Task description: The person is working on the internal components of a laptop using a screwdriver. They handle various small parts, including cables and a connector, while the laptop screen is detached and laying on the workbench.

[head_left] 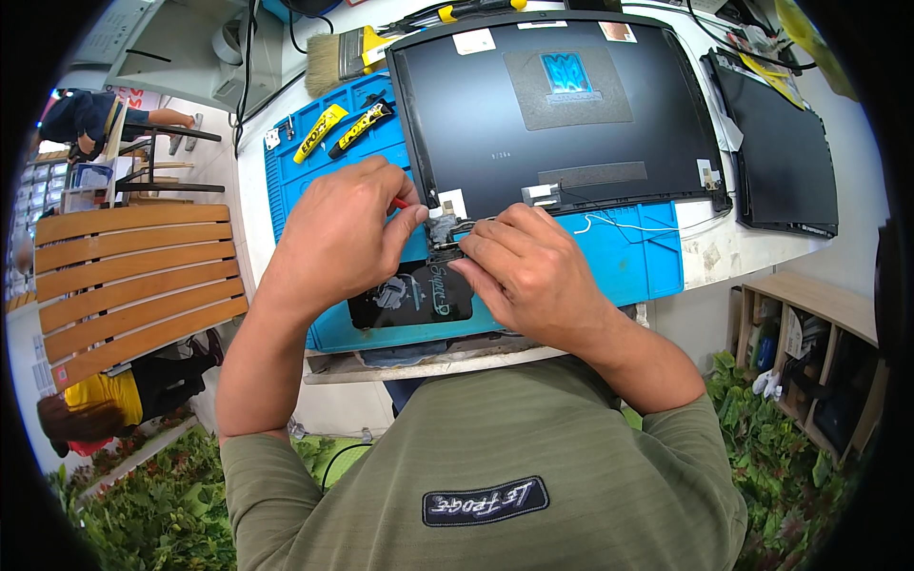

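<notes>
A dark laptop lid [457,124] lies on a blue work mat [619,271], with a metal hinge [444,228] at its near left corner. My left hand [352,228] is closed left of that hinge, pinching a thin red stick-like tool [400,203] whose tip is hard to make out. From the right, my right hand [533,271] has its thumb and fingers closed on the hinge. Just below the hinge, between my hands, lies a flat black phone-like slab [409,297] with light printed designs. A thin white cable [619,226] trails from the lid's near edge.
A yellow tube [321,133] and a black tube [361,129] lie on the mat, left of the lid. Behind them is a wide paintbrush [338,62]. A black panel [776,152] rests at the table's right. Other people and a wooden slatted bench [138,276] are left.
</notes>
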The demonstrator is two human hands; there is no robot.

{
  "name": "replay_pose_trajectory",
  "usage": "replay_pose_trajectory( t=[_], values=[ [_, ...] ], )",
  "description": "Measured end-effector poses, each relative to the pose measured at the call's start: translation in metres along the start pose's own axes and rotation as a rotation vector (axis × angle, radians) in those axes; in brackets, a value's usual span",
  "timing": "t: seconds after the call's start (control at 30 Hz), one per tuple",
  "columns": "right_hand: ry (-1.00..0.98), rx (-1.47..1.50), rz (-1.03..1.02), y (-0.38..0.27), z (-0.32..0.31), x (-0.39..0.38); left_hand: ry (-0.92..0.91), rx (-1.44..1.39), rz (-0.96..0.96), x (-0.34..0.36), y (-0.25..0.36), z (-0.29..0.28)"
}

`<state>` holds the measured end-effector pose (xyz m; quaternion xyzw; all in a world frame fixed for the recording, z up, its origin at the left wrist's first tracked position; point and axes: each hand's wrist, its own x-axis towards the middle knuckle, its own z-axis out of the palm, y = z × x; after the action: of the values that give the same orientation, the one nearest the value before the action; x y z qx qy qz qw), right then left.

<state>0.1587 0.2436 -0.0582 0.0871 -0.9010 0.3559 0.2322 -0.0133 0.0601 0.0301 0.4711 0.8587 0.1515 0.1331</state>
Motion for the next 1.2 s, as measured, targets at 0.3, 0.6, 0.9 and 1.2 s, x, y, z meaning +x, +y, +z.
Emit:
replay_pose_trajectory(
  t=[0.3,0.6,0.9,1.2],
  values=[
    [0.015,0.013,-0.004,0.000,0.001,0.000,-0.024,-0.011,0.001,0.001,-0.003,-0.001],
    [0.009,0.005,-0.002,-0.001,0.000,0.000,-0.051,-0.062,-0.074,-0.001,-0.006,0.004],
    [0.010,0.003,0.004,-0.001,0.001,0.001,-0.076,-0.097,-0.100,-0.002,-0.008,0.005],
    [-0.006,-0.007,0.005,-0.002,-0.003,0.001,-0.023,-0.092,-0.048,-0.011,-0.002,0.008]
  ],
)
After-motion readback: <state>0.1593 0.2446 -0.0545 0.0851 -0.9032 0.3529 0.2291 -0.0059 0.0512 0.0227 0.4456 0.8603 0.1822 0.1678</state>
